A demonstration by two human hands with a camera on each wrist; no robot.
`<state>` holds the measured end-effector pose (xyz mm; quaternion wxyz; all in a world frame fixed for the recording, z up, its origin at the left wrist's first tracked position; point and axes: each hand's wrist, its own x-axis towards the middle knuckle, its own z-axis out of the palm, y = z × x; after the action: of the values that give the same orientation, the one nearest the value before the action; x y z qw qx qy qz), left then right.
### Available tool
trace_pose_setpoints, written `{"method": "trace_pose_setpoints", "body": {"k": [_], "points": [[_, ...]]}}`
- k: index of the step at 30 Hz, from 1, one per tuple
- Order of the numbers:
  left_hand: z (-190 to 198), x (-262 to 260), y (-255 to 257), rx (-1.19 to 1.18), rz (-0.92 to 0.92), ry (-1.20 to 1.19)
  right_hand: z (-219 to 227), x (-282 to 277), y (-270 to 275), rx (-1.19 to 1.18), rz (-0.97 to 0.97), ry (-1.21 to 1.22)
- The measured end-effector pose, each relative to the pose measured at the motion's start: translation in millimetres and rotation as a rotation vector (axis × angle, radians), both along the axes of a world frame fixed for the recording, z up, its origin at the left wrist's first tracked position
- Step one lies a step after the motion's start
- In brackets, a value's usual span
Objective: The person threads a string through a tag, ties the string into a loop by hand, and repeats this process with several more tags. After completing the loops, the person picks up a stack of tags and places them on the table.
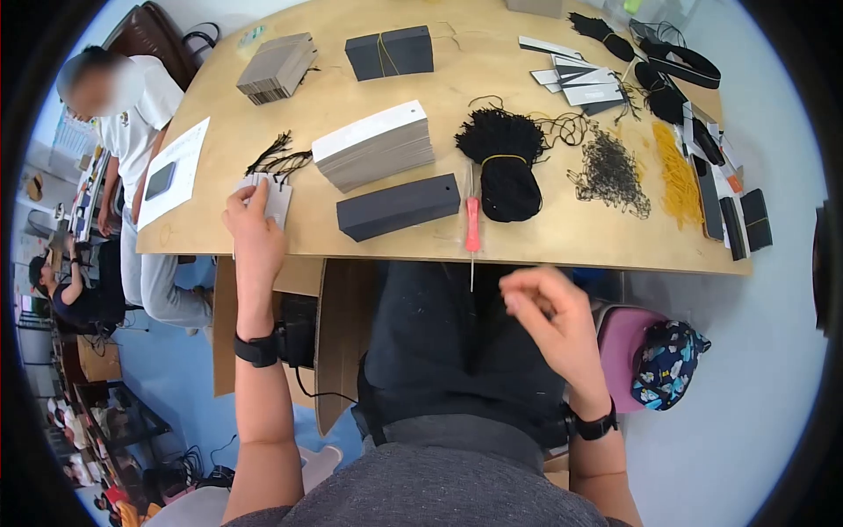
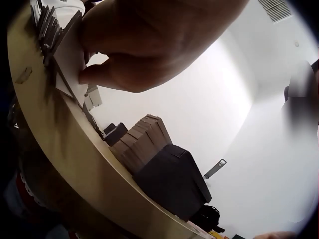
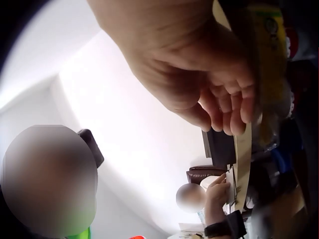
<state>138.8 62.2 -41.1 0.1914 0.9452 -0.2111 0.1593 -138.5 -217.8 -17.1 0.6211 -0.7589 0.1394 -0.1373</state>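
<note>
My left hand (image 1: 252, 220) rests at the left front of the wooden table (image 1: 544, 241), gripping a small stack of white tags (image 1: 277, 198). In the left wrist view the thumb (image 2: 102, 74) and curled fingers pinch a white tag (image 2: 70, 59) at the table edge (image 2: 75, 149). Black looped strings (image 1: 279, 158) lie just beyond that hand. My right hand (image 1: 543, 307) hovers below the table's front edge over my lap. Its fingers (image 3: 227, 107) are loosely curled, and I see nothing in them.
On the table: a white-topped tag stack (image 1: 373, 145), a dark grey stack (image 1: 399, 206), a black string bundle (image 1: 505, 167), a red-handled awl (image 1: 472, 227), pins (image 1: 610, 176), yellow bands (image 1: 678, 176). Brown (image 1: 277, 66) and dark (image 1: 389, 53) stacks stand behind. A person (image 1: 132, 114) sits at the left.
</note>
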Motion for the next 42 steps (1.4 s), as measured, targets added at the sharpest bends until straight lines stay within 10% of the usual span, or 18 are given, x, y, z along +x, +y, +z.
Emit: {"method": "trace_pose_setpoints", "body": {"k": [2,7,16,19,26,37,42], "points": [[5.4,-4.5,-1.3,-0.002,0.005,-0.073,7.1,18.3,-4.5,-0.456,-0.167,-0.105],[46.1,-82.6,-24.2,-0.262,-0.034,-0.265,4.8,51.2,-20.0,-0.676,-0.361,-0.169],[37.0,-156.6,-82.0,-0.687,-0.68,0.702,2.8,55.6,-22.9,-0.799,-0.353,-0.261],[44.4,-161.1,-107.4,-0.899,-0.568,1.355,5.8,45.5,-6.9,-0.735,-0.361,-0.241],[23.3,-144.1,-134.9,-1.079,-0.466,1.733,4.7,15.3,22.9,-0.949,-0.069,-0.397],[22.1,-143.6,-127.4,-1.054,-0.321,1.721,-14.6,-15.4,57.2,-0.775,0.391,-0.326],[19.0,-149.6,-114.3,-1.072,-0.416,1.609,3.2,-3.3,28.9,-0.49,0.0,-0.197]]}}
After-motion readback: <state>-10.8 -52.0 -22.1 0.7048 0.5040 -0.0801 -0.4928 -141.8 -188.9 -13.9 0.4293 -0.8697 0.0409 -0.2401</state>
